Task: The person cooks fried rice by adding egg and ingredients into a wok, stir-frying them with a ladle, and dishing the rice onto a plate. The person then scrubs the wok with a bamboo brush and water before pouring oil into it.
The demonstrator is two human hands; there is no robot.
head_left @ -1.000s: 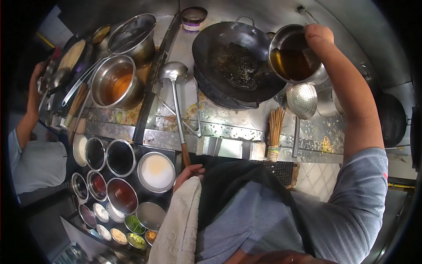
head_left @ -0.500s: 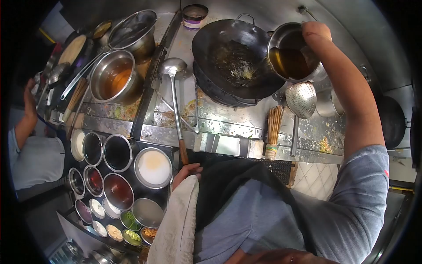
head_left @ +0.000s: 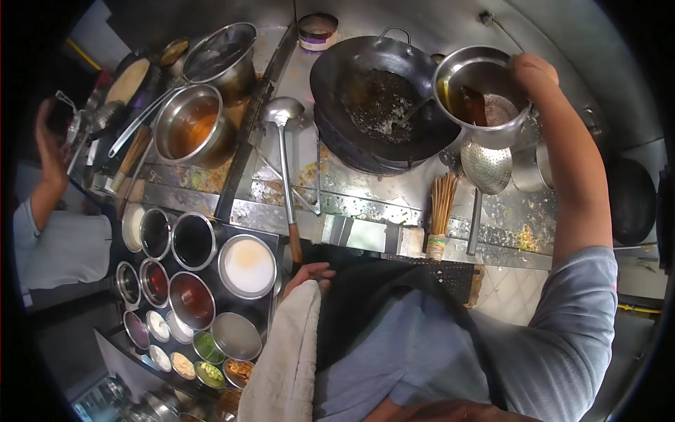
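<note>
My right hand [head_left: 534, 74] grips the rim of a steel pot [head_left: 485, 133], tilted over the right edge of a black wok [head_left: 327, 84]. Amber oil [head_left: 467, 105] lies in the pot, and a thin stream runs from its lip into the wok. A pool of dark, bubbling oil [head_left: 383, 105] fills the wok's bottom. My left hand [head_left: 309, 274] is low by the counter edge, fingers loosely stretched out and holding nothing visible. Just above it is the wooden handle of a ladle [head_left: 290, 183]. A cream towel [head_left: 285, 352] hangs over my left forearm.
A perforated skimmer [head_left: 486, 169] and a bamboo brush [head_left: 441, 211] lie right of the wok. Left stand a pot of orange liquid [head_left: 190, 130] and several seasoning bowls, including a white-filled bowl [head_left: 247, 266]. Another person's hand [head_left: 50, 151] is at far left.
The pot has shifted slightly right and holds less oil, while the pool in the wok looks larger. The other person's hand has risen beside a metal utensil. My left hand stays low.
</note>
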